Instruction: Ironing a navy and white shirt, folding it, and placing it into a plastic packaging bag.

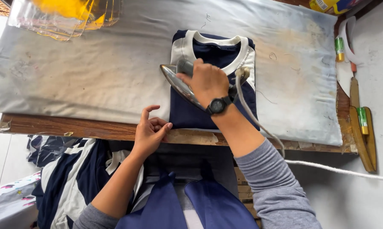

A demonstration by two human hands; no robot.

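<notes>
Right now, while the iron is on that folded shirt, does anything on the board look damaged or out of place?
The grey cloth cover is scorched: brown, rusty stains spread right of the folded navy shirt, around. The wooden board edge by the left hand is chipped and peeling. The iron under the right hand sits flat.

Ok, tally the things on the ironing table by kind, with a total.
Folded shirt: 1
Iron: 1, held by the right hand
Stack of clear bags: 1
Padding cloth: 1
Total: 4
</notes>
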